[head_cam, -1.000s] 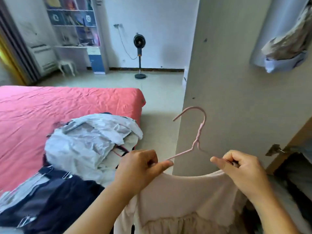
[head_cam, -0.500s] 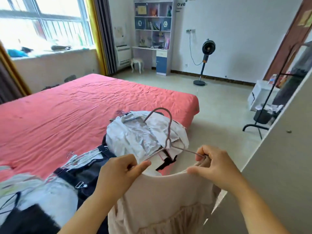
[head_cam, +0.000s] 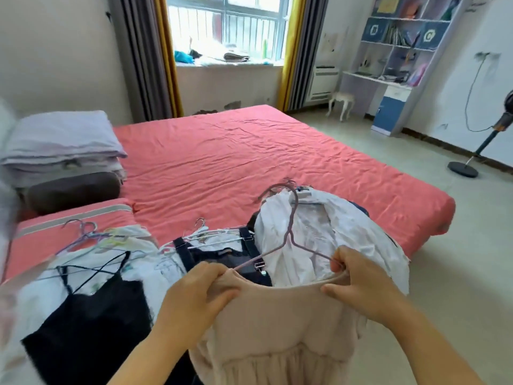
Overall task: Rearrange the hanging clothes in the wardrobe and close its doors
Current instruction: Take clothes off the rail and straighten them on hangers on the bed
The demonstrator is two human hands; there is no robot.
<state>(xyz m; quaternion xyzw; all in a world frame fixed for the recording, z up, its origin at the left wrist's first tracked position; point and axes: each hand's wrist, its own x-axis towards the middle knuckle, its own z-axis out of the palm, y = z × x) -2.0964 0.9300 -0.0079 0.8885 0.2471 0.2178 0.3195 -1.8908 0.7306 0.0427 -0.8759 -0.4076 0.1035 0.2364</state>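
Gripping: two hands, left (head_cam: pixel 194 295) and right (head_cam: pixel 358 284) | one beige top (head_cam: pixel 277 323) | one pink hanger (head_cam: pixel 291 232)

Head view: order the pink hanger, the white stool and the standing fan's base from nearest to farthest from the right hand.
1. Pink hanger, its arm in the right hand's grip.
2. Standing fan's base, on the floor, far right.
3. White stool, by the desk, beyond the bed.

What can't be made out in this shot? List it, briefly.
Head view, the only one:
- Wardrobe and its doors: out of frame.
- Beige dress: hem cut off by the bottom edge.
- Pink hanger: arm ends hidden under the neckline and both hands, left hand, right hand.
- Far left edge: blurred white shape, unidentifiable.
- Standing fan: head cut off by the right edge.
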